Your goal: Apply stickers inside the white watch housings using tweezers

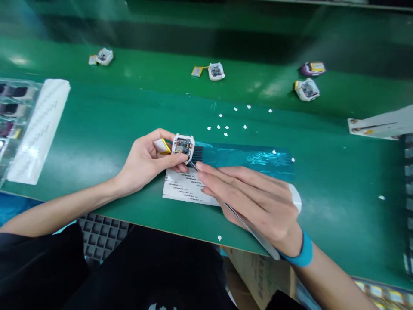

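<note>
My left hand grips a white smartwatch case with its circuit board facing up. A small battery with yellow edges sticks out on the case's left, beside my fingers. In my right hand is a pair of metal tweezers, their tips at the case's lower right corner. Whether the tips hold anything is too small to tell. Under both hands lie a printed white backing sheet and a blue film strip with dark bars at its left end.
Small white stickers are scattered beyond the film. Further back lie open watch cases with batteries, one white, another purple. At left are a clear tray of watches and a white sheet. A white bracket stands right.
</note>
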A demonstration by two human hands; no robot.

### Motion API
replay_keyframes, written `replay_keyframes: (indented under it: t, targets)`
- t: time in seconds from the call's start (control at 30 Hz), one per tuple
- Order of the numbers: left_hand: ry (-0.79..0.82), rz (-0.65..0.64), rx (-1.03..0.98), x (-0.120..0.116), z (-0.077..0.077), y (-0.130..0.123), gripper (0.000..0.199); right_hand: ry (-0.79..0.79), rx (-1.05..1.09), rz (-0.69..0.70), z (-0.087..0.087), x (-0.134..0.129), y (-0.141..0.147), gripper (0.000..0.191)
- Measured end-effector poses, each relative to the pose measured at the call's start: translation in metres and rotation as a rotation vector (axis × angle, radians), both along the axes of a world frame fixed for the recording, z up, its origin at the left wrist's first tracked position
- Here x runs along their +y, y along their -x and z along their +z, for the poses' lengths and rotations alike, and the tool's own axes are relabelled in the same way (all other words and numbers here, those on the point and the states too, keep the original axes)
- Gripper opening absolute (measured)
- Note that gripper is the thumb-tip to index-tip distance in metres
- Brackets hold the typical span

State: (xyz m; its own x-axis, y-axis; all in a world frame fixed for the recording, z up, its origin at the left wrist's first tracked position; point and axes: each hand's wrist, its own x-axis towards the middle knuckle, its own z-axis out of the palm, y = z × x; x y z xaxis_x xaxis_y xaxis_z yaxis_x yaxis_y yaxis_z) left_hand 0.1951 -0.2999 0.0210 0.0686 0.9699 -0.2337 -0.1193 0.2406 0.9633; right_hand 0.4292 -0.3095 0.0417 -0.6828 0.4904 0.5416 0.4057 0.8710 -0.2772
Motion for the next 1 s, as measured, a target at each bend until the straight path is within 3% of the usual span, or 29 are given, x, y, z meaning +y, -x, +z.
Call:
replay_keyframes:
  t: [0.1,0.23,0.4,0.5,0.57,0.73,0.83,1.0]
  targets:
    - [-0.097,-0.008,0.106,0.011,-0.008,0.005,0.037,-0.068,-0.029,-0.007,0.003,0.0,-0.003,0.028]
    - [-0.265,0.124,0.305,0.038,-0.023,0.023,0.041,-0.159,-0.024,0.009,0.001,0.0,-0.008,0.024]
    - [-0.367,0.314,0.721,0.116,-0.033,0.086,0.035,-0.244,0.012,0.021,-0.002,0.0,-0.007,0.021]
    - [-0.313,0.324,0.829,0.161,-0.026,0.125,0.032,-0.273,-0.01,0.026,-0.002,0.001,-0.007,0.02]
    - [-0.317,0.346,0.857,0.178,-0.018,0.146,0.034,-0.281,-0.012,0.023,-0.002,0.001,-0.007,0.02]
    - [-0.278,0.365,1.008,0.187,-0.009,0.189,0.046,-0.287,-0.02,0.021,-0.003,0.003,-0.008,0.023]
    - [-0.251,0.394,1.012,0.187,-0.016,0.205,0.046,-0.303,-0.018,0.038,-0.005,0.003,-0.008,0.024]
    - [-0.348,0.437,1.039,0.187,-0.026,0.212,0.034,-0.323,-0.041,0.037,-0.005,0.003,-0.009,0.024]
